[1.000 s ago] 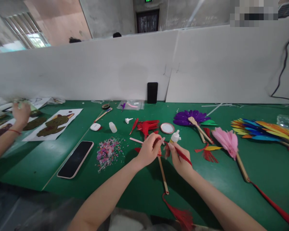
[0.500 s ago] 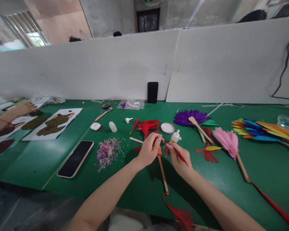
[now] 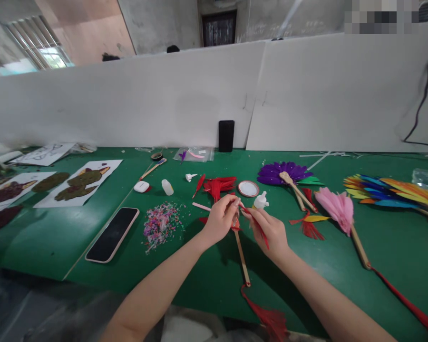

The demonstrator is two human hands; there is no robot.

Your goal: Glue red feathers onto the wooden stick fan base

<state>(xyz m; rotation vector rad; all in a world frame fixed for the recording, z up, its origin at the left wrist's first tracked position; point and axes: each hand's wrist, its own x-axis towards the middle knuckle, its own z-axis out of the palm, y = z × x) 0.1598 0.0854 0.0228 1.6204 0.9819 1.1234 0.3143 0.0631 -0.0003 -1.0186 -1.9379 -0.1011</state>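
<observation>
My right hand pinches a slender red feather, its wider end hanging down past the fingers. At the feather's upper end, the fingertips of my left hand are closed on it. Below both hands lies a fan with a wooden handle and a red tassel; my hands partly hide its red top. Just behind my right hand stands a white glue bottle. Beyond my left hand are a bundle of red feathers and a loose red feather.
Left are a phone, a pile of coloured bits and a small bottle. A round lid lies behind the hands. Rightward lie purple, pink and multicoloured feather fans. A white partition bounds the table.
My right hand has turned slightly, and the red feather in it now points more steeply down. The other person's hand at the far left has gone out of view.
</observation>
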